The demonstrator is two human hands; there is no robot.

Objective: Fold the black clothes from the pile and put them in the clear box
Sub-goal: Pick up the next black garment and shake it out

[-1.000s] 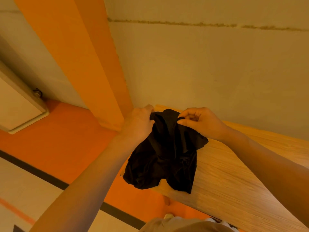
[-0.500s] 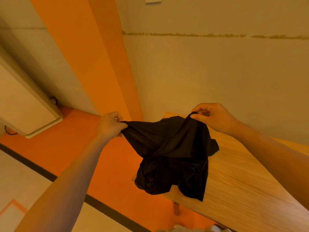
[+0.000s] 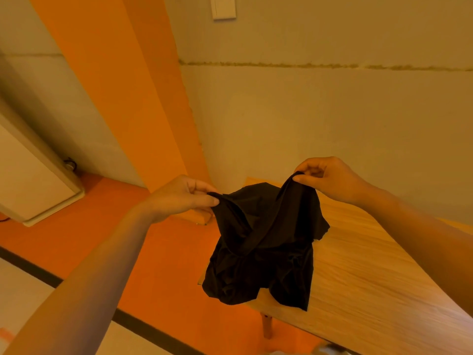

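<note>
**Black garment held up between 2 hands over the bench corner**

The left hand [image 3: 183, 197] pinches one upper edge of a black garment [image 3: 263, 244] between thumb and curled fingers, while the right hand [image 3: 330, 179] pinches the opposite upper edge the same way, slightly higher and farther from the camera. Both bare forearms reach in from the lower corners of the view. The 2 hands are apart, and the fabric sags in a loose curve between them, neither taut nor flat. Below the grips the garment hangs crumpled, with 2 lobes at the bottom that look like short legs or sleeves; which it is cannot be told. It hangs in front of the near left corner of a wooden bench [image 3: 371, 283], and whether its lower edge touches the benchtop cannot be told. One bench leg [image 3: 267, 325] shows beneath the front edge. Behind stands a pale wall [image 3: 320, 119] with a horizontal seam and a white plate [image 3: 224, 6] at the top, beside an orange pillar [image 3: 133, 85]. The floor [image 3: 163, 257] is orange with a dark stripe, and a white cabinet [image 3: 33, 175] sits at far left.
</note>
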